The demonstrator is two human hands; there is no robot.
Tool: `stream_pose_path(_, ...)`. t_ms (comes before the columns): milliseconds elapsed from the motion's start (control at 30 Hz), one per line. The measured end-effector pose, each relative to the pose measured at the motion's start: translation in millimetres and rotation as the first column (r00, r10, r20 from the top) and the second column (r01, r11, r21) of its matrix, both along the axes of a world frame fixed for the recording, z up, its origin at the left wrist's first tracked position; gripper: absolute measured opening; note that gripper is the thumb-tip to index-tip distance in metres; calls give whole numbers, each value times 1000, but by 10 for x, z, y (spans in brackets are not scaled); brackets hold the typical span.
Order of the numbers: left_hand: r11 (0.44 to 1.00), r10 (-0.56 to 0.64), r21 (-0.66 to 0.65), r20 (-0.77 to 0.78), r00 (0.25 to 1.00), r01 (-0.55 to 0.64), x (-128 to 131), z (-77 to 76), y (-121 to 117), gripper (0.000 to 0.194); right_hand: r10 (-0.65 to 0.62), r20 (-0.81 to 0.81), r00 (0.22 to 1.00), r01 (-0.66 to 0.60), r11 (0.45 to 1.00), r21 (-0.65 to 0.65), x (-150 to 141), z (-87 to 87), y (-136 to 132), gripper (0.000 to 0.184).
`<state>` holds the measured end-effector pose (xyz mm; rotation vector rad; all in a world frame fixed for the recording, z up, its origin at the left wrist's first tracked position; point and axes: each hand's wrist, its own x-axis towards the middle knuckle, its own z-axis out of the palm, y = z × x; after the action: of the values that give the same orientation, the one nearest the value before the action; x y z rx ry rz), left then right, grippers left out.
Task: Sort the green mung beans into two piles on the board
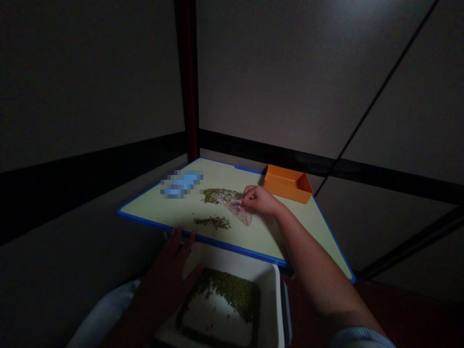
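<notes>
My right hand is closed on a clear plastic protractor with pink marks, holding it by its straight side low over the table. Next to its far left end lies a loose patch of small green beans, which look like mung beans. A smaller, darker strip of beans or grains lies nearer the front edge. My left hand is open, fingers spread, its fingertips at the table's blue front edge. Below it is a white bin with many green beans inside; the hand partly hides it.
The pale yellow tabletop has a blue rim. An orange open box stands at its back right corner. A blurred light-blue item lies at the left. Grey panels rise behind the table, with a dark red post.
</notes>
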<state>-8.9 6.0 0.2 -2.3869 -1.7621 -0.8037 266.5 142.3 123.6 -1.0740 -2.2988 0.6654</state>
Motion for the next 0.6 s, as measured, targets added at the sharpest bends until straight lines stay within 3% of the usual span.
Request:
stream_pose_path(100, 1000, 15, -6, 7, 1000, -15, 3, 2, 7, 70, 70, 13, 997, -68, 993, -92, 88, 39, 17, 24)
stream_pose_path(267, 1000, 19, -12, 16, 1000, -19, 17, 40, -10, 70, 265, 56, 962, -238, 926, -294, 153, 58, 24, 25)
stream_pose_path(467, 1000, 29, -2, 15, 999, -29, 13, 10, -2, 69, 295, 109, 949, -228, 884, -408, 186, 59, 31, 33)
stream_pose_path(600, 1000, 21, -5, 9, 1000, -21, 9, 15, 1, 70, 266, 135, 954, -197, 902, -384, 162, 23, 34, 34)
